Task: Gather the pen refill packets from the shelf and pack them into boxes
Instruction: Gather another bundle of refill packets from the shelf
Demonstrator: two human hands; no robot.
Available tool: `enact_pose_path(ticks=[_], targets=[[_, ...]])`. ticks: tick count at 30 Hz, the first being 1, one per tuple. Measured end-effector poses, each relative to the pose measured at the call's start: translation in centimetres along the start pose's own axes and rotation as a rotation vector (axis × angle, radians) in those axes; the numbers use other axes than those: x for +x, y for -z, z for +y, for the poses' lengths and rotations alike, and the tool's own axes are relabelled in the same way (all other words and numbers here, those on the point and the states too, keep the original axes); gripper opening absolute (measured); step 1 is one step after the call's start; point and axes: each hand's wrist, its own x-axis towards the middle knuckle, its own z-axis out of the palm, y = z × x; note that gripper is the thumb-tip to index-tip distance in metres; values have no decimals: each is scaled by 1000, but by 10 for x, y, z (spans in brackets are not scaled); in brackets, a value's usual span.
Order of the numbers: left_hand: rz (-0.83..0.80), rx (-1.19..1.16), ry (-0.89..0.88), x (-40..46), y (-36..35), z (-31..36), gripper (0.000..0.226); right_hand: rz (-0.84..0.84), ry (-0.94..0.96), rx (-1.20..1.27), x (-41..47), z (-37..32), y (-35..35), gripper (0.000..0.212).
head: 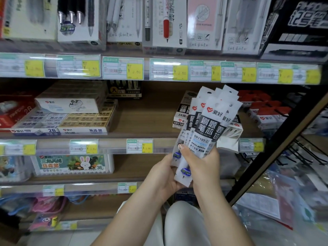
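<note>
price tags (122, 70): too blurry to read | back refill packets (209, 119): mostly hidden | top boxes (165, 20): cut off

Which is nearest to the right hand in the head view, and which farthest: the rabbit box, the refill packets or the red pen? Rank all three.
1. Refill packets: held in the right hand.
2. Rabbit box: lower shelf, left of the hand.
3. Red pen: top shelf, high above.
</note>
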Motion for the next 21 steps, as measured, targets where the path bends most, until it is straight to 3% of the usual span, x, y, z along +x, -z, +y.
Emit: enact_pose_path(ticks=[4,11,21], targets=[[72,156,-73,-3,-4,1,35,18,-5,-38,1,2,-2,37],[-98,-122,32,-13,-5,2,56,33,-50,42,2,-2,0,32],[36,17,-117,-12,-9,-1,41,60,-81,168,2,1,-1,39]])
